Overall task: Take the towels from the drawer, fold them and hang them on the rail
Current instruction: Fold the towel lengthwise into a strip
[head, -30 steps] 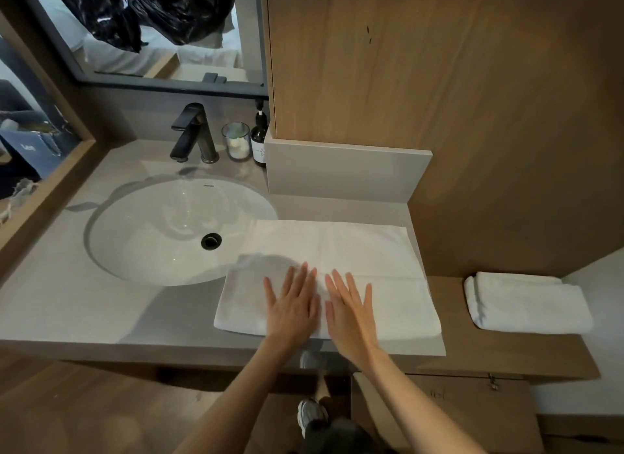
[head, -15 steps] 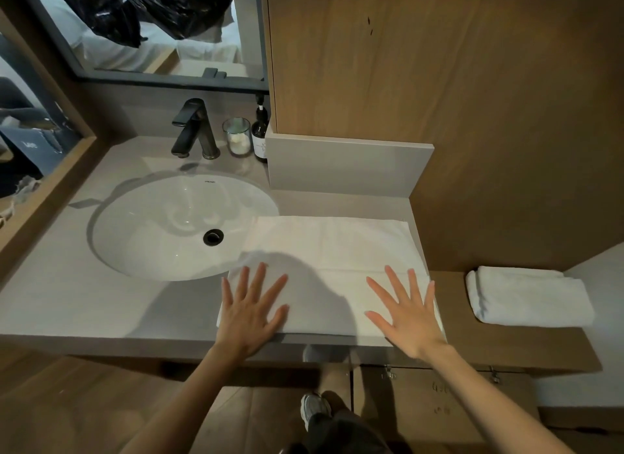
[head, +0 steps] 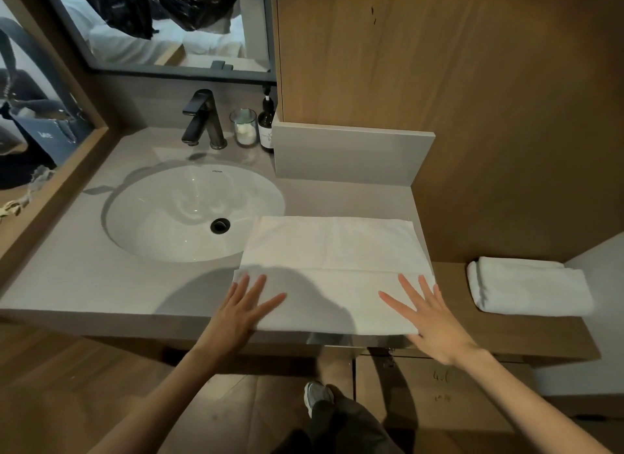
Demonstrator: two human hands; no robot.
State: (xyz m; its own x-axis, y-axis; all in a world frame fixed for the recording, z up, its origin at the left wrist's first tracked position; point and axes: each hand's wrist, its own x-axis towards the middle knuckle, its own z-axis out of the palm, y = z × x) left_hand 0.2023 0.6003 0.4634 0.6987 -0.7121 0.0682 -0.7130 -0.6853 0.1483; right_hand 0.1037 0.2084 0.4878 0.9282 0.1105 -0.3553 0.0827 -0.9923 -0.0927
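Folding step, smoothing. Left hand [head: 241, 310] and right hand [head: 427, 313] flat, fingers spread wide, gripping nothing, pressing the near corners of the white towel [head: 332, 271] on the table [head: 101, 284] right of the sink [head: 189, 213]. Next likely: pinch one end, fold across. Folded towel [head: 526, 286] waits on the wooden shelf [head: 540, 335], far right.
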